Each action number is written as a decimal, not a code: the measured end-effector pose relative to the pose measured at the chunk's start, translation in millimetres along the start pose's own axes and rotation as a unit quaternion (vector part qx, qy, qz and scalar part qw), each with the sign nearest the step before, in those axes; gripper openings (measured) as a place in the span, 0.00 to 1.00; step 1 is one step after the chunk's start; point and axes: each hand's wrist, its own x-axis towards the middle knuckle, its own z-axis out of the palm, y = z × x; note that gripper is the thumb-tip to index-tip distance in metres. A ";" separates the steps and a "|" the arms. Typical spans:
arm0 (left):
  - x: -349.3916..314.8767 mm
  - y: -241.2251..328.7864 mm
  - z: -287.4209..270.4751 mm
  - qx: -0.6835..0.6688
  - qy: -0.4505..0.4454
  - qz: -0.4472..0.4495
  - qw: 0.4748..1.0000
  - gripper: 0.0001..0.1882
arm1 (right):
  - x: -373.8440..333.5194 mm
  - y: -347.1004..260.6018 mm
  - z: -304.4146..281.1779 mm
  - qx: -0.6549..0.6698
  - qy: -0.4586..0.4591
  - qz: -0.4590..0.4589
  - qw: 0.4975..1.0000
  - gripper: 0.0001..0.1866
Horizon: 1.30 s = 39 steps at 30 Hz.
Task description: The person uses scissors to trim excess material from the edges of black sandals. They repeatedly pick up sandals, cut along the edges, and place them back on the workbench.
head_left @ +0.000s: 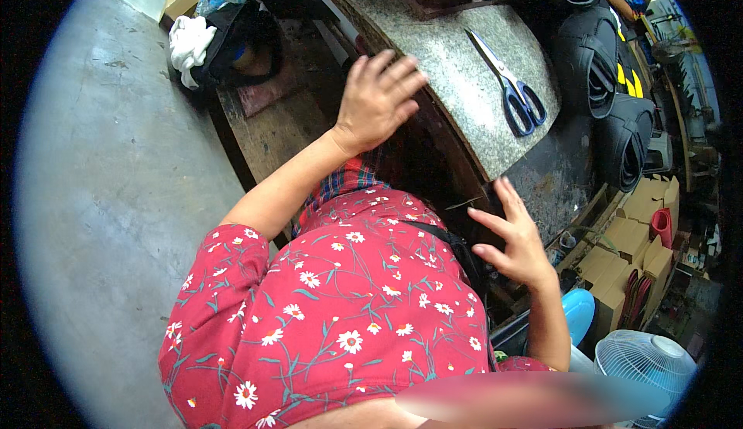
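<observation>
A pair of scissors (512, 92) with dark blue handles lies on a speckled grey slab (457, 65), blades toward the far side. My left hand (379, 100) is at the slab's left edge, fingers apart, with nothing in it. Close to the slab's near corner is my right hand (515, 239), its thumb and fingers spread and holding nothing. A thin strand (464, 203) shows just beyond its fingertips. Whether either hand touches the bench edge I cannot tell.
Several black rolled pieces (592, 80) stand along the bench's right side. Cardboard boxes (638, 212), a blue round object (579, 313) and a fan (645, 359) are at the right. A black bag (240, 42) with white cloth (190, 46) lies far left.
</observation>
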 end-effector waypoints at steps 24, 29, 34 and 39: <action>47.4 9.9 -18.9 -0.046 0.038 -0.021 0.998 0.16 | -27.9 86.6 -16.8 -0.198 0.316 0.192 0.908 0.30; 96.5 25.3 16.0 -0.163 0.030 0.061 0.984 0.15 | -13.0 83.4 -44.9 -0.298 0.288 0.141 0.899 0.31; 97.6 30.4 33.8 -0.102 0.023 0.015 0.994 0.18 | 50.0 92.2 -106.2 -0.334 0.371 0.070 0.864 0.34; 93.5 27.7 33.8 -0.122 0.004 0.013 0.992 0.16 | 112.5 130.1 -134.4 -0.318 0.317 0.168 0.878 0.38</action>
